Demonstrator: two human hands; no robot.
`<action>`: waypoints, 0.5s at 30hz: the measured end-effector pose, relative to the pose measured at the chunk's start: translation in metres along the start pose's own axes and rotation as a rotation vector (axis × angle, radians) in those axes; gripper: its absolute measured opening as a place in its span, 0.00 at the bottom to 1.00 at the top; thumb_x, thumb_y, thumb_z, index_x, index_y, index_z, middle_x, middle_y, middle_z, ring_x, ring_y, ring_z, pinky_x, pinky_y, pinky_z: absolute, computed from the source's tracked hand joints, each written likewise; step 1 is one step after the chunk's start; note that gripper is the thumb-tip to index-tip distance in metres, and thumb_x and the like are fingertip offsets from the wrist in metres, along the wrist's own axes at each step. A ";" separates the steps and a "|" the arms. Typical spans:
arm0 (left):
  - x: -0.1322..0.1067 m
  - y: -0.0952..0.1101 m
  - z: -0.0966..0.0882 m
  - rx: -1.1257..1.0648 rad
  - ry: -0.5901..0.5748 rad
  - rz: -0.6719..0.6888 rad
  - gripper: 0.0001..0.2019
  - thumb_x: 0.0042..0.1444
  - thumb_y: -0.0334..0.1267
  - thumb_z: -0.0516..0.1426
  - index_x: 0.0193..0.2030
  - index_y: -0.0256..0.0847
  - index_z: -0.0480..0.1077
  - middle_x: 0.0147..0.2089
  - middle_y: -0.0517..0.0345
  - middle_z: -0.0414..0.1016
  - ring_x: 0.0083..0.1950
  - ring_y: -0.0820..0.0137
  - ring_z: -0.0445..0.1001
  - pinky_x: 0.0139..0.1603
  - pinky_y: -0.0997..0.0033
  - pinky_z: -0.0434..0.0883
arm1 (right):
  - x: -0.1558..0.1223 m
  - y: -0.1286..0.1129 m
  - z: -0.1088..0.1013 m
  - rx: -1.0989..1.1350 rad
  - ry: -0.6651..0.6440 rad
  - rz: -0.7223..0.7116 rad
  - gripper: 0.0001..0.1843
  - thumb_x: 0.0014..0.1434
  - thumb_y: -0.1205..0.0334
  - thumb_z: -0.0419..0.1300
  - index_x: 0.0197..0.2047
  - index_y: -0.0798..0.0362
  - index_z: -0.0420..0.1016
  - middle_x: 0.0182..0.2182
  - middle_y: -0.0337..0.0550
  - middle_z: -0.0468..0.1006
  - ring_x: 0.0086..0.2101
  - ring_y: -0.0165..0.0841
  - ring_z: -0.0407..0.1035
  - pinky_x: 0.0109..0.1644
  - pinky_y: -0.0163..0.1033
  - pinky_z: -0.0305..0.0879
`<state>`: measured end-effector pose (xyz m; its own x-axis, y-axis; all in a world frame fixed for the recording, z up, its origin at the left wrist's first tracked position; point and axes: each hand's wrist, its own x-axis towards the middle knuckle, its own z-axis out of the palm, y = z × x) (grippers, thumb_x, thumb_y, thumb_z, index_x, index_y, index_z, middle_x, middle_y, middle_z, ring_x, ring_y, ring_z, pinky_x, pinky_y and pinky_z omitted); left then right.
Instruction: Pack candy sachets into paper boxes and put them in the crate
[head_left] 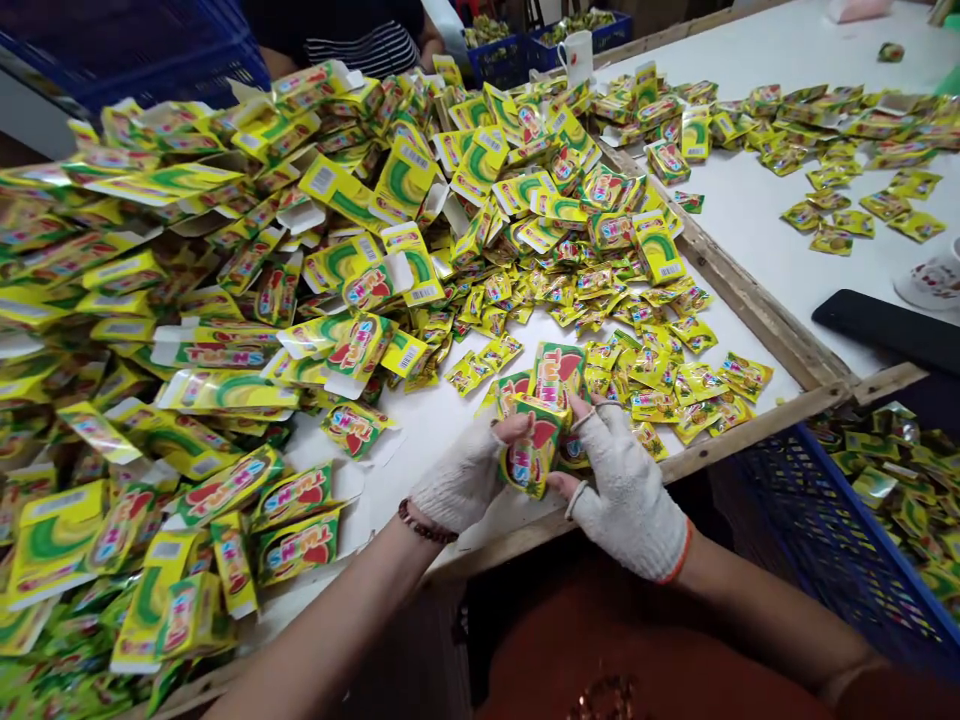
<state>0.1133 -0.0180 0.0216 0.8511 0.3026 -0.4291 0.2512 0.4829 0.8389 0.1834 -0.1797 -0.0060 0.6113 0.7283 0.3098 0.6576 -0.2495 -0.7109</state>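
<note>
Head view: your left hand [461, 475] and right hand [626, 497], in white fingerless gloves, come together, clamping a yellow printed carton [534, 447] over the edge of a wooden-framed board [750, 310], beside a heap of flat cartons [165, 330] and loose sachets [697, 385].

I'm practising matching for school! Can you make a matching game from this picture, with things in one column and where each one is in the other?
Things:
1. yellow carton
2. beaded bracelet
3. black phone
4. blue crate

Places:
A. lying on the white table
B. around the left wrist
C. at the lower right, holding many foil sachets
D. held between the left hand and right hand

Pairs: 1-D, 2-B, 3-A, 4-C
</note>
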 end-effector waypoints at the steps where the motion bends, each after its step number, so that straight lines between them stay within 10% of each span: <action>1: -0.002 -0.002 -0.003 -0.004 0.026 0.032 0.26 0.52 0.49 0.65 0.55 0.38 0.72 0.46 0.46 0.81 0.52 0.53 0.78 0.53 0.55 0.76 | 0.001 0.000 0.003 0.100 0.016 -0.018 0.40 0.61 0.56 0.63 0.71 0.51 0.52 0.60 0.61 0.62 0.61 0.51 0.60 0.61 0.57 0.64; 9: -0.019 -0.015 -0.008 0.140 0.211 0.295 0.29 0.52 0.48 0.66 0.57 0.38 0.67 0.54 0.45 0.76 0.53 0.57 0.77 0.51 0.60 0.76 | 0.016 0.002 0.025 0.957 -0.006 0.208 0.47 0.49 0.52 0.73 0.65 0.49 0.53 0.57 0.52 0.69 0.55 0.42 0.70 0.59 0.48 0.71; 15: -0.026 -0.019 0.008 0.163 0.343 0.338 0.27 0.55 0.53 0.63 0.55 0.38 0.67 0.54 0.47 0.76 0.49 0.62 0.78 0.48 0.65 0.76 | 0.025 -0.011 0.025 1.076 -0.050 0.258 0.36 0.50 0.52 0.72 0.57 0.49 0.61 0.54 0.49 0.74 0.50 0.40 0.75 0.56 0.47 0.74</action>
<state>0.0903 -0.0418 0.0193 0.7039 0.6852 -0.1869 0.0801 0.1849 0.9795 0.1806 -0.1427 -0.0065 0.6406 0.7652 0.0646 -0.2281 0.2699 -0.9355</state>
